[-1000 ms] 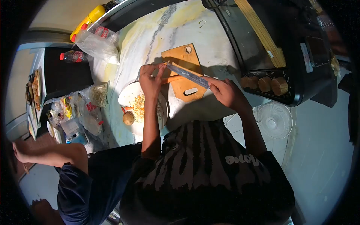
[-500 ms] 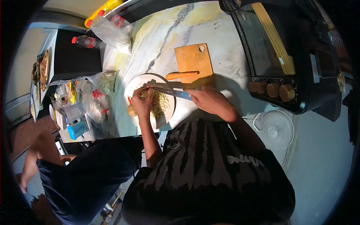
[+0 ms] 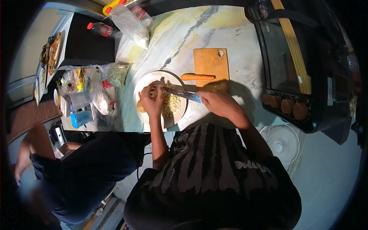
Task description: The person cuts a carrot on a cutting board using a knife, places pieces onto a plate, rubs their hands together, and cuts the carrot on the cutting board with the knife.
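Observation:
My right hand (image 3: 221, 105) is closed around a knife (image 3: 180, 93), its blade pointing left over a white plate (image 3: 138, 85). Near the knife's tip, my left hand (image 3: 152, 101) has its fingers pinched together above the plate; whatever they hold is too small and shaded to name. Pale chopped pieces (image 3: 171, 105) lie heaped in the plate. At its left side sits a round brownish vegetable (image 3: 140, 107), partly behind my left hand, with a small red item (image 3: 140, 96) by it. A peeled carrot (image 3: 197, 77) rests partly across a wooden cutting board (image 3: 211, 61) beyond my right hand.
A black oven (image 3: 285, 65) with round knobs stands at the right. Plastic bags (image 3: 99, 92), a blue-rimmed container (image 3: 81, 119) and a cola bottle (image 3: 101, 29) crowd the left. Another person (image 3: 92, 172) sits at lower left; a fan (image 3: 279, 145) is below the counter.
The whole view has shifted, so the counter items appear farther right. Both hands stay over the plate with the knife in nearly the same pose. More of the seated person shows.

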`<action>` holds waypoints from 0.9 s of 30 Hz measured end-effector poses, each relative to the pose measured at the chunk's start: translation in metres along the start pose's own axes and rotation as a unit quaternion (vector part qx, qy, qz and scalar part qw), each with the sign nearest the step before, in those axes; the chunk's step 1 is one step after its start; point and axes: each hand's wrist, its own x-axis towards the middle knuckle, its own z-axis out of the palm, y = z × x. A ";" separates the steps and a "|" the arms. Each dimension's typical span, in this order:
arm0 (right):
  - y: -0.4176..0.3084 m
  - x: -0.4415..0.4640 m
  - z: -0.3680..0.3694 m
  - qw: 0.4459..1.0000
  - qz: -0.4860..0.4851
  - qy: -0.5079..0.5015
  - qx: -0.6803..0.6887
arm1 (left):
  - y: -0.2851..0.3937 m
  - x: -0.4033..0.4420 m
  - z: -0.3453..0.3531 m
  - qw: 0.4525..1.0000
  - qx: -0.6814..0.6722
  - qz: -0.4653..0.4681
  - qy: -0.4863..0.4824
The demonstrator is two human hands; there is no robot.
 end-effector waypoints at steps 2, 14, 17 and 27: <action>0.000 0.002 -0.002 1.000 -0.007 -0.002 0.018 | 0.003 -0.002 0.000 0.989 0.086 0.117 -0.007; 0.048 -0.031 -0.034 0.947 0.161 0.177 0.212 | 0.058 0.033 0.039 0.996 -0.052 0.050 -0.054; 0.065 -0.046 -0.033 0.940 0.119 0.286 0.140 | 0.074 0.049 0.069 0.974 -0.016 0.168 -0.153; 0.076 -0.069 -0.009 0.933 0.186 0.271 0.148 | 0.115 0.050 0.136 0.916 0.052 0.307 -0.254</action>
